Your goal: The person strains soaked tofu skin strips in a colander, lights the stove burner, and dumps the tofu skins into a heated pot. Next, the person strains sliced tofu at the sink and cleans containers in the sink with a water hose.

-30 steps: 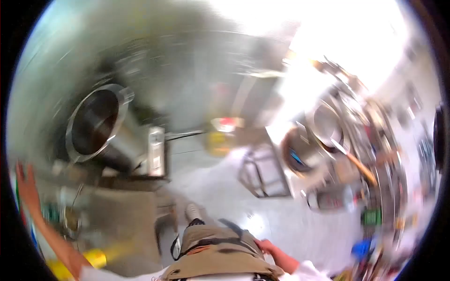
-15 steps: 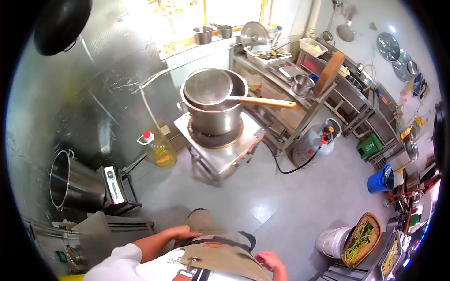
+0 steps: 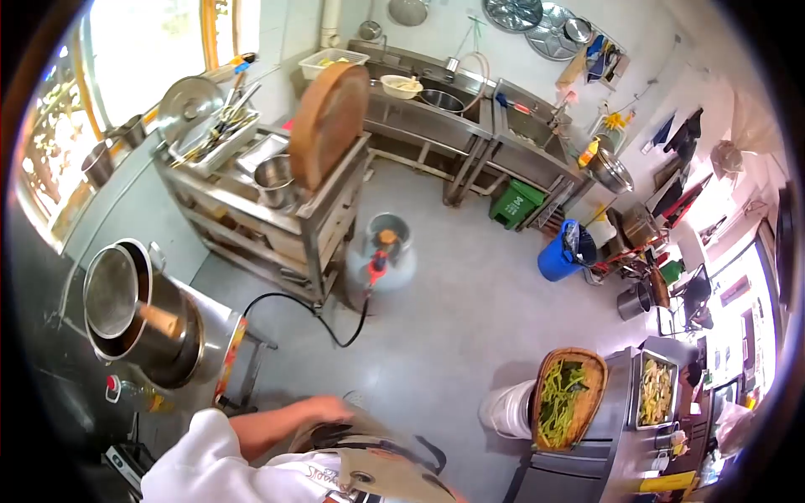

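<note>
My left hand [image 3: 329, 409] is in front of my body at the upper edge of the tan apron [image 3: 390, 474], blurred by motion, so its fingers do not show clearly. Only a blurred sliver, perhaps of my right hand, shows at the bottom edge beside the apron. Nothing can be made out in either hand. To the left, a large steel pot [image 3: 159, 314] stands on a burner stand, with a wooden-handled strainer [image 3: 111, 289] resting across its top. A bottle of yellow oil [image 3: 138, 394] is beneath it.
A gas cylinder [image 3: 381, 264] with a black hose stands on the floor ahead. Behind it is a steel rack [image 3: 310, 226] holding a round chopping board [image 3: 329, 126]. At right are a blue bin [image 3: 563, 256], a white bucket [image 3: 507, 411] and a basket of green vegetables [image 3: 570, 398].
My view has turned to the right, so the pot and rack have shifted left and the vegetable basket is nearer the middle. My right hand has dropped almost out of view.
</note>
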{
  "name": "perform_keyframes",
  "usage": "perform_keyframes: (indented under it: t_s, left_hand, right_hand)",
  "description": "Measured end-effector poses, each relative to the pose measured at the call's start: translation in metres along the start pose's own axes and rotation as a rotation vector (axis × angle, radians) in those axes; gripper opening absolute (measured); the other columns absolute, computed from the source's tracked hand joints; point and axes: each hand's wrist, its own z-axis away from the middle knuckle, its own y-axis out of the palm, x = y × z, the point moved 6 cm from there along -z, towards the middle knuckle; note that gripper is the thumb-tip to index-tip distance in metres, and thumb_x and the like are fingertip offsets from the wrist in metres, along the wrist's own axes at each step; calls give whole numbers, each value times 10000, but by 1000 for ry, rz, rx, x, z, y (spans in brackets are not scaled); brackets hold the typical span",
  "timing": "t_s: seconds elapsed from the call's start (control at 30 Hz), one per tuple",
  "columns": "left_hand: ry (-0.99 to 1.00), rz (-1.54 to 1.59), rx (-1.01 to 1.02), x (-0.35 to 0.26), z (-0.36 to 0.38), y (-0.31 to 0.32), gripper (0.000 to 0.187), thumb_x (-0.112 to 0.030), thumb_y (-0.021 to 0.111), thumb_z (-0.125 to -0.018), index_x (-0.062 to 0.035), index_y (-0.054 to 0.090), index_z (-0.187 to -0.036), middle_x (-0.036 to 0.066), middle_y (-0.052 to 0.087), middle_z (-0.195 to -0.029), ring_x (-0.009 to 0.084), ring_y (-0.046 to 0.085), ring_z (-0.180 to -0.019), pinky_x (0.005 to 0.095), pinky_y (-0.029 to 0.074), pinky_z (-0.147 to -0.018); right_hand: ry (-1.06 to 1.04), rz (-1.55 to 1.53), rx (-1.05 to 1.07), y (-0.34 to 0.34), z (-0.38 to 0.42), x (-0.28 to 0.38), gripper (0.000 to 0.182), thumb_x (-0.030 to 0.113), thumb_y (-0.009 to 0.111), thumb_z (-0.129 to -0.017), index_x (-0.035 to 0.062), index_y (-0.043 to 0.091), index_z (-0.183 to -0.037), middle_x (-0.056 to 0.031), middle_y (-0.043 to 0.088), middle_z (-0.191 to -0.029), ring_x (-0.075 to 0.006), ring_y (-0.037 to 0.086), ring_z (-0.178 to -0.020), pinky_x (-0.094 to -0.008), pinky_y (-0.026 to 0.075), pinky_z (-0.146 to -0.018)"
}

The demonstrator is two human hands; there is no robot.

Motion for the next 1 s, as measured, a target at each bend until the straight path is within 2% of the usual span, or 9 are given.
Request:
perform_keyframes:
  t_s: [0.13, 0.23, 0.33, 0.5, 0.63, 0.73, 0.83, 0.9, 1.0]
  left_hand:
    - [170, 455, -464, -110, -78, -192, 327, -369, 646, -773, -43, 663, -774, 128, 660, -731, 241, 612, -640, 385, 491, -617]
    - [158, 225, -486, -161, -136, -291, 254, -299, 680, -736, -47, 651, -728, 158, 646, -706, 255, 620, -629, 390, 482, -606]
    - [143, -80, -442, -128, -220, -340, 280, -324, 641, -745, -54, 656, -674, 161, 627, -653, 288, 629, -630, 393, 488, -605]
    - [-95, 290, -286, -141, -229, -394, 435, -432, 559, -820, -33, 673, -688, 187, 609, -636, 332, 616, -635, 444, 464, -600]
    - [-324, 279, -454, -130, -265, -427, 600, -576, 503, -843, -14, 675, -723, 208, 615, -674, 352, 616, -668, 450, 458, -627]
    - [-424, 412, -476, -142, -307, -470, 682, -660, 499, -818, -2, 667, -751, 225, 620, -712, 364, 613, -698, 440, 463, -652]
    - [-294, 563, -543, -124, -393, -515, 654, -634, 542, -814, 8, 667, -805, 211, 640, -774, 347, 609, -727, 419, 474, -692]
    - [-200, 589, -498, -139, -419, -583, 601, -585, 548, -840, 3, 673, -848, 212, 651, -848, 318, 617, -774, 422, 477, -750]
    - [-294, 579, -479, -152, -434, -701, 561, -526, 544, -865, 2, 672, -724, 167, 645, -693, 278, 622, -641, 394, 499, -653]
  right_hand:
    - [112, -109, -238, -68, -37, 29, 582, 536, 566, -835, 21, 596, -1105, -74, 629, -959, -187, 572, -847, -309, 463, -727]
    - [132, -124, -338, -122, -98, 69, 640, 569, 563, -825, 22, 578, -1158, -89, 634, -1011, -203, 582, -898, -312, 464, -768]
    - [101, -62, -361, -202, -180, 122, 700, 602, 561, -815, 23, 561, -1210, -104, 639, -1063, -220, 591, -949, -315, 465, -808]
    - [-158, 89, -34, -358, -325, 247, 897, 700, 515, -782, -11, 461, -1326, -180, 529, -1304, -283, 502, -1209, -351, 406, -982]
    - [-466, 534, 332, -455, -455, 401, 952, 678, 558, -769, -50, 388, -1358, -241, 403, -1395, -313, 361, -1327, -393, 324, -1063]
    - [-425, 666, 308, -512, -520, 538, 871, 663, 559, -778, -10, 464, -1321, -233, 482, -1330, -324, 451, -1256, -398, 377, -1017]
    - [-550, 828, 148, -544, -558, 674, 459, 437, 541, -898, 56, 611, -1144, -116, 650, -1043, -242, 633, -944, -381, 497, -813]
    - [-635, 632, 42, -544, -590, 734, 416, 362, 580, -901, 27, 596, -1147, -98, 661, -994, -224, 659, -865, -333, 515, -716]
    - [-370, 172, 287, -526, -611, 787, 404, 293, 581, -921, -13, 546, -1182, -130, 641, -1034, -227, 654, -919, -312, 526, -725]
